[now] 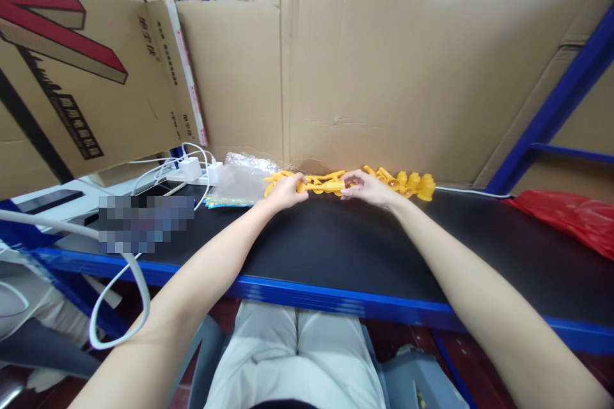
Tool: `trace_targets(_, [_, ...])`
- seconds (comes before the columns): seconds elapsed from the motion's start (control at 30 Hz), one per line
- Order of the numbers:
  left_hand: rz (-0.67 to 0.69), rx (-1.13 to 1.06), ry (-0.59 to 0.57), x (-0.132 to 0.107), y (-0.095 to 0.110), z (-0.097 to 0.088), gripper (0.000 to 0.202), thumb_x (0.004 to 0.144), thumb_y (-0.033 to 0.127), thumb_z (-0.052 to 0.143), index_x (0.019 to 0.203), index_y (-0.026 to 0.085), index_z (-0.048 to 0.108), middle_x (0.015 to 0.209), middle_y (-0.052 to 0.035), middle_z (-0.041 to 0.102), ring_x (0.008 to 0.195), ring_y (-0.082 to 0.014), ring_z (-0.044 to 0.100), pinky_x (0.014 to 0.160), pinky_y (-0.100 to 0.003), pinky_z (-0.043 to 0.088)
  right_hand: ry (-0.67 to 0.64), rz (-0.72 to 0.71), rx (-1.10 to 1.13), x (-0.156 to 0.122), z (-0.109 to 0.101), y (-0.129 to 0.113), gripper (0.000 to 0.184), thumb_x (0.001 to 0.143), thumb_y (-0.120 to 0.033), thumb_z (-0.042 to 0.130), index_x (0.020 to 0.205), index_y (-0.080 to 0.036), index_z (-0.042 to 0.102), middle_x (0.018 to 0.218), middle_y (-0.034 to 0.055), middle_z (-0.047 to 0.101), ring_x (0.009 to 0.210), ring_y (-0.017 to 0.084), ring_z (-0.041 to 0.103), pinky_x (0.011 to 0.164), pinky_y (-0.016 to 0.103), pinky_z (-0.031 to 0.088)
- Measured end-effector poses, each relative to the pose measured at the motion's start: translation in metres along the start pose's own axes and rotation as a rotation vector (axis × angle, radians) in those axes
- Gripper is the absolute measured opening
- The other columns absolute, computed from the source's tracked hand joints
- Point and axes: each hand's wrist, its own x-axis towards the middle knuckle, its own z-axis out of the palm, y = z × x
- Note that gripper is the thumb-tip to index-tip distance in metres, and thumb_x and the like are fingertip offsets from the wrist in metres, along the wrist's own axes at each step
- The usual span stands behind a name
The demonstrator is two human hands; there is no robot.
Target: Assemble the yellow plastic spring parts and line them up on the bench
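Note:
A row of yellow plastic parts (323,177) lies along the back of the black tabletop, against the cardboard. My left hand (286,191) is closed at the row's left part, its fingers curled on a yellow piece. My right hand (368,189) pinches the right end of a yellow tube-like piece (332,186) between thumb and fingers. Right of that hand sit several rounded, cup-like yellow pieces (416,184). The fingers partly hide the pieces they touch, so their exact kind cannot be made out.
Clear plastic bags (244,180) lie to the left of the yellow parts. Further left are white chargers (190,169) with looping cables and a blurred-out item (146,222). A red plastic bag (566,214) rests at right. A blue metal edge (336,297) borders the table's front.

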Motion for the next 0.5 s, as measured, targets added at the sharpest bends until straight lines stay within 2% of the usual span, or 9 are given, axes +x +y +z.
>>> trace_targets(0.1, [0.023,0.011,0.019,-0.002,0.002,0.0,0.03,0.07,0.027,0.056,0.099,0.019,0.059,0.071,-0.0014,0.06,0.065,-0.015,0.054,0.06,-0.025,0.037,0.0,0.059,-0.007,-0.001,0.0,-0.003,0.028,0.074,-0.039,0.068,0.086,-0.016,0.059,0.081,0.0076,0.067,0.067,0.015,0.065,0.072,0.033,0.055])
trace_targets(0.23, [0.007,0.033,0.034,-0.004,0.005,0.0,0.031,0.07,0.028,0.057,0.099,0.02,0.06,0.071,-0.0017,0.061,0.068,-0.0163,0.055,0.061,-0.025,0.038,-0.02,0.136,-0.012,-0.001,0.006,-0.003,0.041,0.08,-0.054,0.056,0.078,-0.013,0.059,0.074,0.012,0.069,0.055,0.016,0.064,0.061,0.032,0.053])
trace_targets(0.4, [0.009,0.031,0.033,-0.003,0.006,0.0,0.03,0.069,0.027,0.057,0.099,0.02,0.06,0.07,-0.0015,0.061,0.067,-0.016,0.055,0.06,-0.025,0.037,0.031,0.247,-0.048,0.001,0.012,-0.005,0.052,0.087,-0.058,0.04,0.073,-0.011,0.057,0.064,0.0136,0.068,0.041,0.014,0.058,0.045,0.026,0.046])
trace_targets(0.5, [0.015,0.022,0.037,-0.001,0.004,0.001,0.03,0.069,0.027,0.056,0.098,0.02,0.06,0.07,-0.0014,0.06,0.066,-0.0156,0.055,0.06,-0.025,0.037,-0.082,0.279,-0.03,0.0,0.009,-0.006,0.054,0.088,-0.059,0.037,0.074,-0.011,0.058,0.067,0.0141,0.068,0.043,0.013,0.059,0.043,0.023,0.043])
